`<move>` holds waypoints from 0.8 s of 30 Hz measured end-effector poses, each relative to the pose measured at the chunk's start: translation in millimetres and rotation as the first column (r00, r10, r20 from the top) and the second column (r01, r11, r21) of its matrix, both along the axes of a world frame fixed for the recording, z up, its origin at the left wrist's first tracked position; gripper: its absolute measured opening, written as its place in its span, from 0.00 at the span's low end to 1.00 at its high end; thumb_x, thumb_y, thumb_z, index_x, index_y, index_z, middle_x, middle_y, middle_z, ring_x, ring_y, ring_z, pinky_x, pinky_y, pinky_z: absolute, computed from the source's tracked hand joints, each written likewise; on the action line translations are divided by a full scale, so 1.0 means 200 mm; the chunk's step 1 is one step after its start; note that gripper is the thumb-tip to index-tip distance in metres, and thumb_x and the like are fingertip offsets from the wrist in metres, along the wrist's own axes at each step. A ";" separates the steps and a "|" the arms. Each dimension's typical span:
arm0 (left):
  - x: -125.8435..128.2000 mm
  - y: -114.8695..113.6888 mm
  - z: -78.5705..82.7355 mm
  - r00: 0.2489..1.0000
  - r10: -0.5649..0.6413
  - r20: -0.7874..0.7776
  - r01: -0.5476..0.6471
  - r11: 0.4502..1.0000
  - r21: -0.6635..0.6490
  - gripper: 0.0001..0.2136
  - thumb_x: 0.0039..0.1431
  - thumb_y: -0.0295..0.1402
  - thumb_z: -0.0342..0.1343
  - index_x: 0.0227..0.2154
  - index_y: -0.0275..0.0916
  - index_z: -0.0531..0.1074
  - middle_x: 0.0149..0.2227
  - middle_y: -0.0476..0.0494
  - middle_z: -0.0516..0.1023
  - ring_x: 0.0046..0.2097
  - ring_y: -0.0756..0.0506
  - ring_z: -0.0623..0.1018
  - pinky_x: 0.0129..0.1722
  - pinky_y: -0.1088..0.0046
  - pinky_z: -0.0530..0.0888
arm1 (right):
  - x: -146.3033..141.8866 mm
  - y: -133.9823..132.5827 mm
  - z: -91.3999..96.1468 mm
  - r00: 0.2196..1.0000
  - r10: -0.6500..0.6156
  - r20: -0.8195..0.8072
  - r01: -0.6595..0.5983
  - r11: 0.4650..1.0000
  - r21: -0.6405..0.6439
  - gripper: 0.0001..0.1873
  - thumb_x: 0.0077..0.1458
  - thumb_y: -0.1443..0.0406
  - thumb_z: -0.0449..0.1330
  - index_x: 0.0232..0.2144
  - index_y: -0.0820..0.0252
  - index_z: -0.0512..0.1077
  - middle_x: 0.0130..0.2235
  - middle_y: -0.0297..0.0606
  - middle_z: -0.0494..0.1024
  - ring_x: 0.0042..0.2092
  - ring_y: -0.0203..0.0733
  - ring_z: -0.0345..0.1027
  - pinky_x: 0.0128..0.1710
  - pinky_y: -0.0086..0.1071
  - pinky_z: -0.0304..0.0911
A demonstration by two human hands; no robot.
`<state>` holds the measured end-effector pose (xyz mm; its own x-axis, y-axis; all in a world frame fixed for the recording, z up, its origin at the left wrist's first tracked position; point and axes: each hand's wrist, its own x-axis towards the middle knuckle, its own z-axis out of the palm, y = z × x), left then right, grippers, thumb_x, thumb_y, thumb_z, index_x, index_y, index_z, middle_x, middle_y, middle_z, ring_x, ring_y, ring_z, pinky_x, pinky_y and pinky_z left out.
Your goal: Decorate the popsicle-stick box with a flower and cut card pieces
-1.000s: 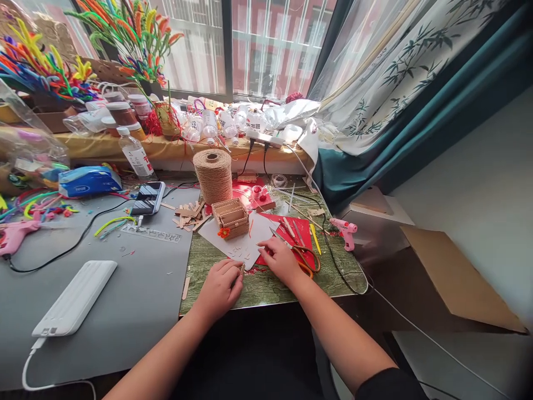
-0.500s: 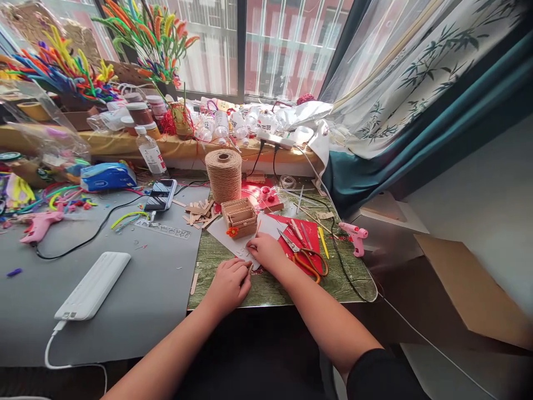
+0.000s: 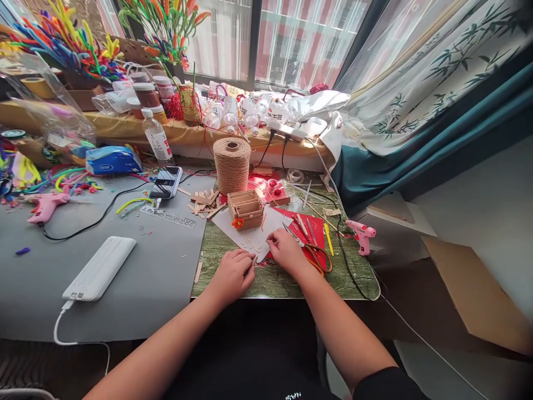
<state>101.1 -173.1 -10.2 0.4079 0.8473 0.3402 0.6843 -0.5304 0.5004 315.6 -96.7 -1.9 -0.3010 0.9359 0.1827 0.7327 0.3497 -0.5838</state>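
Observation:
My left hand (image 3: pixel 234 273) rests at the near edge of a white paper sheet (image 3: pixel 227 225), its fingers curled round a small wooden stick (image 3: pixel 255 259), of which only the end shows. Over the sheet's right side, my right hand (image 3: pixel 286 251) has thumb and fingertips pinched together; anything between them is too small to make out. Between the hands lie several small pale pieces (image 3: pixel 249 244) on the paper. A small brown box (image 3: pixel 247 210) with an open, divided top stands on the sheet's far part, an orange flower (image 3: pixel 237 223) at its front corner.
Scissors (image 3: pixel 317 256) with orange handles lie beside my right hand on a red sheet (image 3: pixel 318 228). A twine spool (image 3: pixel 232 166) stands behind the box, near loose craft sticks (image 3: pixel 204 201). Pink glue guns (image 3: pixel 362 236) lie at both sides. A white power bank (image 3: pixel 100 268) sits left.
My right hand has drawn back to the right, away from the small pieces and my left hand. My left hand stays near the paper's edge. The view has shifted slightly.

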 end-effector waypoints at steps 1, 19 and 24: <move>0.00 0.00 0.00 1.000 -0.001 0.005 0.001 1.000 0.000 0.07 0.66 0.29 0.53 0.33 0.43 0.74 0.50 0.45 0.84 0.55 0.38 0.78 0.57 0.52 0.71 | 0.00 0.00 -0.01 1.000 0.017 0.007 -0.017 1.000 -0.003 0.05 0.62 0.71 0.61 0.35 0.59 0.76 0.38 0.39 0.76 0.42 0.42 0.70 0.46 0.35 0.65; -0.07 0.04 0.00 0.957 0.125 0.262 -0.091 0.986 -0.136 0.09 0.70 0.33 0.50 0.32 0.43 0.69 0.49 0.41 0.80 0.58 0.39 0.74 0.59 0.53 0.71 | -0.05 -0.35 -0.09 0.971 0.200 0.131 -0.218 0.965 0.143 0.11 0.68 0.64 0.58 0.47 0.57 0.80 0.36 0.41 0.76 0.39 0.43 0.69 0.41 0.35 0.62; -0.07 0.04 0.00 0.940 0.158 0.304 -0.110 0.979 -0.171 0.10 0.71 0.35 0.50 0.33 0.43 0.71 0.49 0.41 0.80 0.56 0.40 0.75 0.58 0.55 0.72 | -0.07 -0.36 -0.09 0.945 0.247 0.213 -0.287 0.940 0.185 0.11 0.68 0.64 0.58 0.44 0.58 0.80 0.35 0.41 0.76 0.37 0.43 0.67 0.39 0.36 0.60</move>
<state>87.3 -166.0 -10.8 0.1801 0.9373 0.2984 0.5387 -0.3478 0.7674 302.3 -168.1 -20.7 -0.5816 0.7621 0.2844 0.6824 0.6474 -0.3394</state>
